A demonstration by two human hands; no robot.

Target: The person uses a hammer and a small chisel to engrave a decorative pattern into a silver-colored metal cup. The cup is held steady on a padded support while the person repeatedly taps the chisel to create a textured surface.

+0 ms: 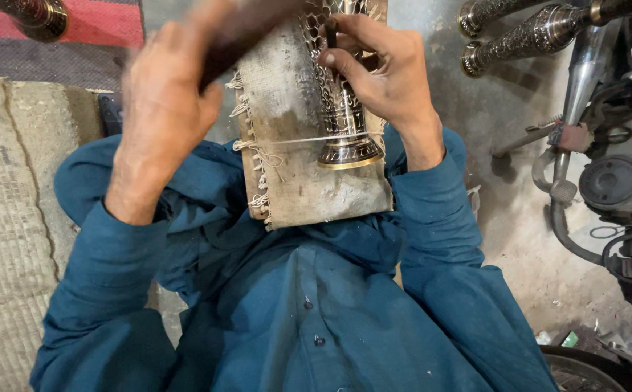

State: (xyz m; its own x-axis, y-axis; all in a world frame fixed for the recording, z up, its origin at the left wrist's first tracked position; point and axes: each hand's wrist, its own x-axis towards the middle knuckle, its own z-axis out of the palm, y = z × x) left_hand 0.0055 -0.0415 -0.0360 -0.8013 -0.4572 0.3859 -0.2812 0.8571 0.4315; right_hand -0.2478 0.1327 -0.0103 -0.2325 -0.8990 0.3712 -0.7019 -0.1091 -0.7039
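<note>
Engraved metal vase (341,109), partly chased, is steadied with a punch (331,33) by right hand (381,69); blurred mallet (236,33) is gripped by left hand (163,109).

Engraved metal piece (341,120) tied onto cloth-wrapped board (290,109).

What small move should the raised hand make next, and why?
Probably bring the blurred mallet in the left hand down onto the thin punch, because the right hand holds that punch against the patterned metal vase tied on the padded board.
</note>
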